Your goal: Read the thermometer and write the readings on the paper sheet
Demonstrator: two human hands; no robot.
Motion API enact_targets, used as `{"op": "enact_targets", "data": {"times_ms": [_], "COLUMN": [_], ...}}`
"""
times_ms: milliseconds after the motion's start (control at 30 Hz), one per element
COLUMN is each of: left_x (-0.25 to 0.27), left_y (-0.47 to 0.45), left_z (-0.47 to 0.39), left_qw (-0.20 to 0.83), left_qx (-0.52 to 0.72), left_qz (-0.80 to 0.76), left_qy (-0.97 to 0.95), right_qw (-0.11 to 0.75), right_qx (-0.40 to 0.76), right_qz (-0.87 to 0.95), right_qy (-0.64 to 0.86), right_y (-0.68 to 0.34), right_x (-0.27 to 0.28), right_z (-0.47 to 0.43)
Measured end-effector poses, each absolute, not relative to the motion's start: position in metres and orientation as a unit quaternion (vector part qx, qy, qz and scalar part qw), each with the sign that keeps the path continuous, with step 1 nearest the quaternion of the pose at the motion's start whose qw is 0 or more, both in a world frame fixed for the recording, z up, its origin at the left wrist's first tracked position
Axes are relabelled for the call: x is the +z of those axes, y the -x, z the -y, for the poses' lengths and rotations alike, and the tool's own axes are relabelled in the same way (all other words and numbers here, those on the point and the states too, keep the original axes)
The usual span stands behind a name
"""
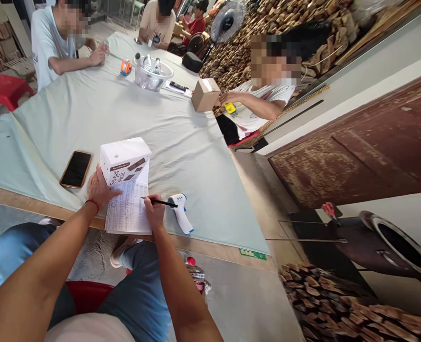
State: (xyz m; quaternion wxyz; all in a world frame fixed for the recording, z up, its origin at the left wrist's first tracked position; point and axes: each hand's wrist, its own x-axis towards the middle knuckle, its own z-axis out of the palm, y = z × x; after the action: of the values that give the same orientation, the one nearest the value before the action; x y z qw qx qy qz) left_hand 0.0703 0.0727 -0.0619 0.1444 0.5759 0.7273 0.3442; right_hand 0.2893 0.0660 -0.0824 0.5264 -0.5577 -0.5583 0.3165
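Note:
My right hand [154, 210] is closed around a black pen [163, 203], its tip on a printed paper sheet [128, 211] covered in small rows of text. My left hand [100, 191], with a red cord on the wrist, lies spread at the sheet's left edge. Its thumb stretches across the paper, and its fingers rest against the lower left side of a white box [125, 159] printed "Super Meal". The box covers the sheet's upper part. A phone with a dark screen [76, 169] lies left of the box. Beside my right hand is a white and blue infrared thermometer [181, 213].
Across the cloth-covered table [182, 147] stand a clear basin [153, 76] of bottles, an orange tape roll [125, 67] and a cardboard box [206, 95]. A person at right holds a yellow tape measure [230, 108]. Others sit farther back near a fan [228, 23]. Firewood is piled behind.

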Motion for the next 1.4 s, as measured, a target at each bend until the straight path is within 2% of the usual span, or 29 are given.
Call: {"op": "enact_targets", "data": {"times_ms": [1400], "left_x": [-0.0593], "left_y": [-0.0696], "left_z": [-0.0722], "left_qw": [0.152], "left_qx": [0.346], "left_qz": [-0.727], "left_qy": [-0.573], "right_qw": [0.513], "right_qx": [0.3], "right_qz": [0.573], "right_qy": [0.565], "right_y": [-0.2885], "right_x": [-0.0841], "right_z": [-0.0661]}}
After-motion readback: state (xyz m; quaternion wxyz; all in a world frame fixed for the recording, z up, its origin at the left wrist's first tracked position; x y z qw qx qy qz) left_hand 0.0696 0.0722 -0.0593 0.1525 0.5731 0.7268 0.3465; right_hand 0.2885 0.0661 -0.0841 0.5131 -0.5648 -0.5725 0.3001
